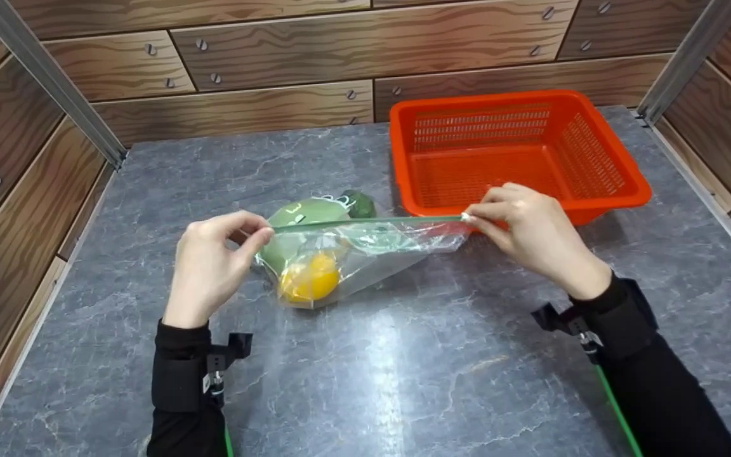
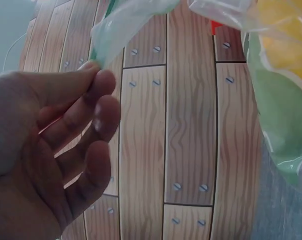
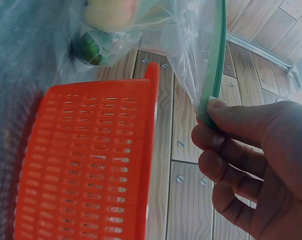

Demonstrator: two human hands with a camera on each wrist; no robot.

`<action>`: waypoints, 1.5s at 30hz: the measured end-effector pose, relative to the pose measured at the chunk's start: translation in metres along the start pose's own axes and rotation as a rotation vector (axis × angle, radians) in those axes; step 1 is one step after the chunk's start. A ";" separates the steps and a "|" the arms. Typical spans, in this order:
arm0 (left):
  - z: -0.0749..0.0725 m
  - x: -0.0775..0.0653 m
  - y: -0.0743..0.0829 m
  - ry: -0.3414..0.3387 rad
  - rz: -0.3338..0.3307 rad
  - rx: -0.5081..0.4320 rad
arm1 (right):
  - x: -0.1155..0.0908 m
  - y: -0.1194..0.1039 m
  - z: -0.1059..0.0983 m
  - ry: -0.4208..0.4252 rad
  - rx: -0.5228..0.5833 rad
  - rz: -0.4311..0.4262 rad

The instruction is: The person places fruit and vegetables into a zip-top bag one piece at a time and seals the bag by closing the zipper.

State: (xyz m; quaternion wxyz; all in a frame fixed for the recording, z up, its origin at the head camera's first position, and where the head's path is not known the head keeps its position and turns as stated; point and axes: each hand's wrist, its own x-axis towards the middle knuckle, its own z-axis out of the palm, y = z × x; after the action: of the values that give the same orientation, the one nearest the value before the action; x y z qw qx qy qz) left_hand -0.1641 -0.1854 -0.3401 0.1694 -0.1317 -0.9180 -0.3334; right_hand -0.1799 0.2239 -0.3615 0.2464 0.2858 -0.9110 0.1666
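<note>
A clear zip bag [image 1: 378, 254] with a green seal strip is stretched between both hands. My left hand [image 1: 210, 260] pinches the strip's left end between thumb and forefinger. At its right end my right hand [image 1: 527, 231] pinches the strip the same way. A round yellow fruit [image 1: 309, 277] lies low in the bag's left corner. Just behind is a light green drawstring pouch [image 1: 308, 211], partly hidden by the bag. In the right wrist view a pale roundish thing [image 3: 111, 14] shows blurred through the plastic.
A red-orange slotted plastic basket [image 1: 403, 158] stands at the back right, close to my right hand. Beside the pouch lies a dark green roundish thing [image 1: 359, 204]. Wood-patterned walls [image 1: 276, 54] bound the grey marbled table [image 1: 403, 381] at the back and sides.
</note>
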 end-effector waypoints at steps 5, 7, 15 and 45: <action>-0.003 -0.001 0.001 -0.199 0.023 -0.007 | -0.008 0.005 0.002 -0.033 -0.037 -0.104; -0.003 -0.002 0.001 -0.266 0.038 -0.011 | -0.010 0.006 0.003 -0.063 -0.054 -0.136; 0.002 -0.003 0.002 -0.473 0.044 0.044 | -0.018 0.004 0.009 -0.189 -0.087 -0.170; 0.024 -0.005 0.011 -0.691 0.024 0.145 | -0.025 0.007 0.036 -0.439 -0.062 -0.016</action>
State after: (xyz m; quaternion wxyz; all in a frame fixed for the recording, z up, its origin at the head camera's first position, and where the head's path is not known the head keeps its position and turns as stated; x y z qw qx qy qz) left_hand -0.1612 -0.1621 -0.3534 -0.1383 -0.2351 -0.9409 -0.2010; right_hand -0.1793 0.2243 -0.4056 0.0521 0.3146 -0.9452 0.0702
